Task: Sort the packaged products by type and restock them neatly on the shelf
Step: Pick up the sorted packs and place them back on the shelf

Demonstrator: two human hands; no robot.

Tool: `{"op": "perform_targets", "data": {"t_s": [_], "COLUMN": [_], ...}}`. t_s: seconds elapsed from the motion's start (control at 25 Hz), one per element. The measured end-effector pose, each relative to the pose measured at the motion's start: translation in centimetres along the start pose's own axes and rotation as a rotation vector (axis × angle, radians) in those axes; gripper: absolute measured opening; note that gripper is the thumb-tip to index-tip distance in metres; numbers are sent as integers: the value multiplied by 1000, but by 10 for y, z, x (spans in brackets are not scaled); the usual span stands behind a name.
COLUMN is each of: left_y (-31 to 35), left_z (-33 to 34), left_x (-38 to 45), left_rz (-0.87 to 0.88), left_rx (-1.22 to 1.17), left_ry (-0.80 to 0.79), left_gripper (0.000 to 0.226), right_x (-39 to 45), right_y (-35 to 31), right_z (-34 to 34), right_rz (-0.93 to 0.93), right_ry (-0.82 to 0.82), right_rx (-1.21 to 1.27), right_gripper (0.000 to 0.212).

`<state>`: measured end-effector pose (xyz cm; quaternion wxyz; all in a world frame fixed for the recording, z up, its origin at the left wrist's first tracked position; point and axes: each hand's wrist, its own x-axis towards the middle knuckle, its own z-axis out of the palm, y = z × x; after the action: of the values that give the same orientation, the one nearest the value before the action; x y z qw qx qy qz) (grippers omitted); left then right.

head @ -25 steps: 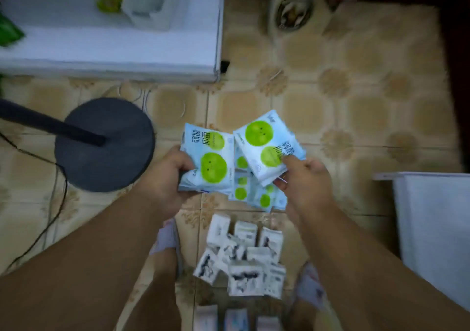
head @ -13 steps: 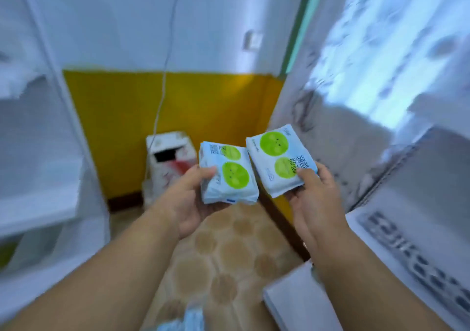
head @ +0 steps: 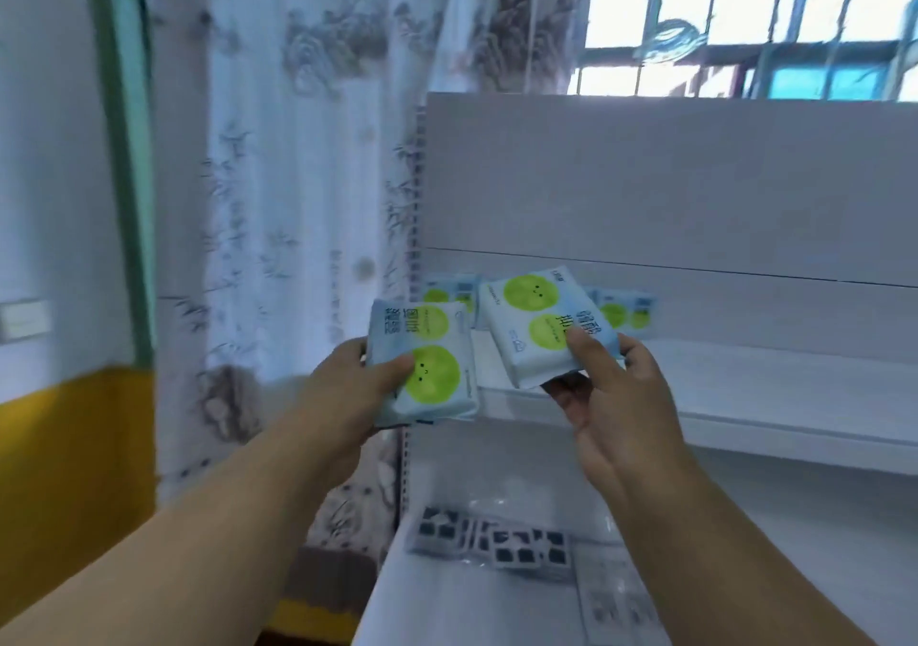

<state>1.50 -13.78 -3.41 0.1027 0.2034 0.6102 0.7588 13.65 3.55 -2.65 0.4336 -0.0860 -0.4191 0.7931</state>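
My left hand [head: 355, 387] grips a light-blue tissue pack with green circles [head: 432, 372], held just left of the white shelf unit. My right hand [head: 603, 397] pinches a second pack of the same kind [head: 534, 320], tilted, above the front of the upper shelf board [head: 770, 392]. Two more green-circle packs stand at the back of that board, one on the left [head: 447, 292] and one on the right [head: 628, 310], partly hidden by the held packs. On the lower shelf [head: 447, 596] lie several white packs with dark prints [head: 497, 541].
The shelf's white back panel [head: 670, 183] rises behind the boards. A patterned curtain [head: 278, 198] hangs left of the shelf, in front of a barred window [head: 745, 29]. A white and yellow wall [head: 54, 397] is at the far left.
The view has swung from the floor pile, up and round to the shelf. Both hands carried their green-circle packs along and now hold them at the upper shelf's left end.
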Motion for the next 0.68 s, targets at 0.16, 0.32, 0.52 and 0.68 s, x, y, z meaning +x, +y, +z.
{"op": "perform_targets", "data": {"t_s": [0.16,0.32,0.52,0.68], "left_y": [2,-4,-14,-34], "left_z": [89,166,241,293], "left_x": [70,143,217,255], "left_rz": [151,298,418,598], "left_rx": [244,691,1183,1597], "left_ry": [-47,-109,-201,-249], "left_gripper": [27,33,49,54], "right_x": [85,179,276,325], "right_y": [-35,-59,-87,-117], "right_z": [-48,-90,-136,-159], "right_rz": [-61,-35,-152,-195], "right_ry": [84,49,-16,-193], "right_rx": [-101,-317,-896,-1384], "right_gripper": [40,40,36,36]}}
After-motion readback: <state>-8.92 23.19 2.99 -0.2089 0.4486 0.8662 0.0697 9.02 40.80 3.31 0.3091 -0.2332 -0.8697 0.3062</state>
